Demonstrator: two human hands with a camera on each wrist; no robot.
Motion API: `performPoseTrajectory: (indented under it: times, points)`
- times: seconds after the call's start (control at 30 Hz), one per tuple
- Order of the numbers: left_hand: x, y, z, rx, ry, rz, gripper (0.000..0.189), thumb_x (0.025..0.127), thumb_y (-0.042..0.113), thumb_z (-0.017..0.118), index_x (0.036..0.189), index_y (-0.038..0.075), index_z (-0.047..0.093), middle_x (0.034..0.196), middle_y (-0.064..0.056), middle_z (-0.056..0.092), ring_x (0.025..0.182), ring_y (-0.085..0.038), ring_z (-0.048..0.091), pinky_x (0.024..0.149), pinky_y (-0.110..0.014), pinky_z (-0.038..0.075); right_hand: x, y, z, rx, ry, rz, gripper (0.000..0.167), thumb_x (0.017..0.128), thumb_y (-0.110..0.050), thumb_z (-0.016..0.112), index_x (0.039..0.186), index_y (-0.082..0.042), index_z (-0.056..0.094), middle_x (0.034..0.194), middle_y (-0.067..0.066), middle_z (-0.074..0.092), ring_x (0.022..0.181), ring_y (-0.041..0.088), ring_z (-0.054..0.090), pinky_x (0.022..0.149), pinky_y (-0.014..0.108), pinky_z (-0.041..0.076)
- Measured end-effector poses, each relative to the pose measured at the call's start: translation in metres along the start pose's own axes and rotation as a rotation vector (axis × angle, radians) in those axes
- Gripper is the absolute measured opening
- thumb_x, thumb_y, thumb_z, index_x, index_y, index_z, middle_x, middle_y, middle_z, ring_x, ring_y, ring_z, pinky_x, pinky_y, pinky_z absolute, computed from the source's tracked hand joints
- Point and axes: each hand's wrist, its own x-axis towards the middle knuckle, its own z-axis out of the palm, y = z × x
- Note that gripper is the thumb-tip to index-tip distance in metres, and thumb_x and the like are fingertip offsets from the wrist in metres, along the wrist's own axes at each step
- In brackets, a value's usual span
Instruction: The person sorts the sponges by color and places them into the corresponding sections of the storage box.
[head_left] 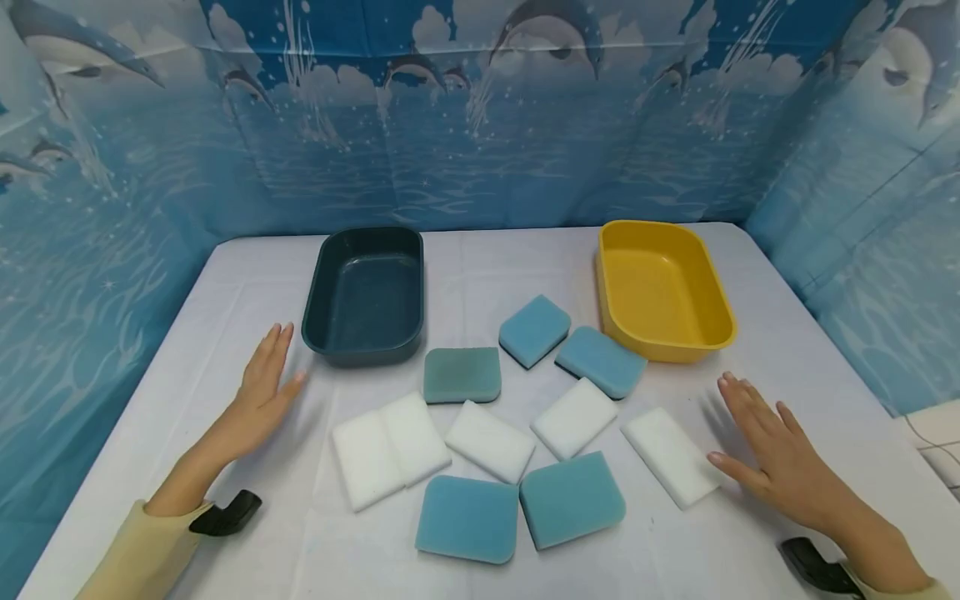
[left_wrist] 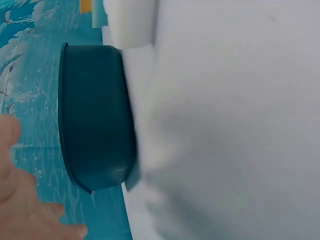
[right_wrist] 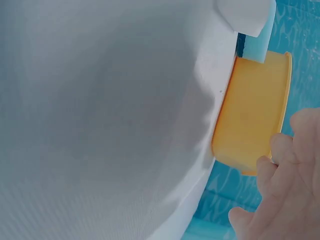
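Note:
My left hand (head_left: 258, 408) hovers over the table's left side with straight fingers, holding nothing, just left of a dark teal bin (head_left: 363, 300). On the right, my right hand (head_left: 776, 462) is held out flat and holds nothing. Its thumb is close to a white sponge (head_left: 670, 457), and a yellow bin (head_left: 663, 287) stands beyond its fingertips. Between the hands lie several blue sponges (head_left: 467, 518) with dark undersides and several white sponges (head_left: 491, 440); two white ones at the left lie side by side. In the wrist views, the teal bin (left_wrist: 95, 115) and yellow bin (right_wrist: 252, 110) show their outer walls.
A white cloth (head_left: 247, 333) covers the table. Blue curtains with dolphins (head_left: 480, 167) hang behind it and along both sides. Black wrist straps (head_left: 225, 512) sit on both forearms. A cable (head_left: 926, 442) shows at the far right edge.

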Motion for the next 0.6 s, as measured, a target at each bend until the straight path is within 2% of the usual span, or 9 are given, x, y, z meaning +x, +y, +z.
performPoseTrajectory:
  times: [0.2, 0.4, 0.43, 0.5, 0.6]
  points:
    - [0.011, 0.002, -0.002, -0.12, 0.042, -0.063, 0.068, 0.102, 0.029, 0.035, 0.151, 0.006, -0.007, 0.156, -0.025, -0.007, 0.144, -0.045, -0.005, 0.11, -0.07, 0.007, 0.0, 0.0, -0.001, 0.016, -0.02, 0.006, 0.091, 0.087, -0.028, 0.065, 0.152, -0.012, 0.003, 0.16, 0.009, -0.001, 0.147, 0.007, -0.013, 0.118, 0.051, -0.017]
    - [0.016, 0.003, -0.002, -0.167, 0.073, -0.119, 0.069, 0.102, 0.028, 0.036, 0.15, 0.002, -0.005, 0.157, -0.024, -0.003, 0.143, -0.046, 0.005, 0.11, -0.065, 0.019, 0.002, -0.003, -0.006, 0.048, -0.039, 0.012, 0.091, 0.086, -0.028, 0.066, 0.152, -0.013, 0.005, 0.16, 0.014, 0.004, 0.147, 0.008, -0.01, 0.12, 0.041, -0.017]
    - [0.016, 0.003, -0.002, -0.178, 0.074, -0.132, 0.069, 0.101, 0.028, 0.037, 0.15, 0.001, -0.004, 0.157, -0.024, -0.002, 0.143, -0.046, 0.007, 0.111, -0.064, 0.02, 0.001, -0.004, -0.007, 0.059, -0.045, 0.021, 0.09, 0.087, -0.028, 0.066, 0.152, -0.015, 0.006, 0.159, 0.014, 0.007, 0.146, 0.003, -0.009, 0.12, 0.037, -0.016]
    - [0.017, 0.004, -0.001, -0.21, 0.066, -0.163, 0.071, 0.101, 0.03, 0.04, 0.15, 0.002, -0.003, 0.157, -0.023, 0.001, 0.143, -0.045, 0.011, 0.111, -0.063, 0.022, 0.001, -0.006, -0.009, 0.072, -0.045, 0.031, 0.088, 0.086, -0.028, 0.066, 0.152, -0.018, 0.009, 0.158, 0.015, 0.014, 0.142, -0.009, -0.006, 0.119, 0.018, -0.012]
    - [0.019, 0.007, -0.001, -0.296, 0.04, -0.206, 0.073, 0.099, 0.029, 0.043, 0.151, 0.004, -0.002, 0.157, -0.022, 0.004, 0.143, -0.044, 0.013, 0.112, -0.062, 0.021, 0.001, -0.01, -0.011, 0.068, -0.021, 0.019, 0.085, 0.084, -0.027, 0.07, 0.151, -0.022, 0.017, 0.154, 0.015, 0.027, 0.131, -0.025, -0.002, 0.106, -0.003, -0.006]
